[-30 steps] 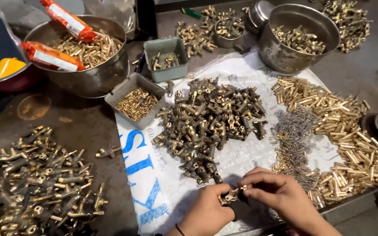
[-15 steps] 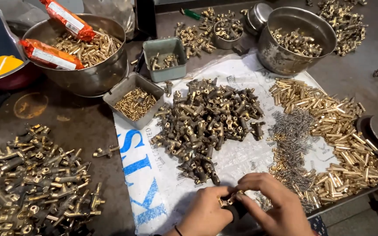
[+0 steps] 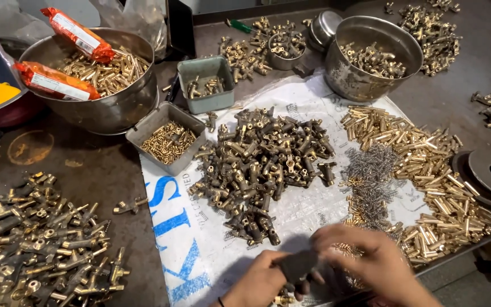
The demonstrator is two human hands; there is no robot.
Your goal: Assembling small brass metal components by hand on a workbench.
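At lower left, assembled brass valves (image 3: 38,239) lie heaped on the dark surface (image 3: 86,170). At bottom centre, the left hand (image 3: 259,283) and right hand (image 3: 373,262) (both motion-blurred) have their fingers clamped on a small dark fitting (image 3: 298,266) over printed white sheeting (image 3: 188,250). Shiny brass tubes (image 3: 427,170) spread right.

Left hand (image 3: 259,281), right hand (image 3: 370,258) together, fingers curled.

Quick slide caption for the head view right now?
Both hands, left hand and right hand, grip a dark valve body below a pile of valve bodies on white sheet.
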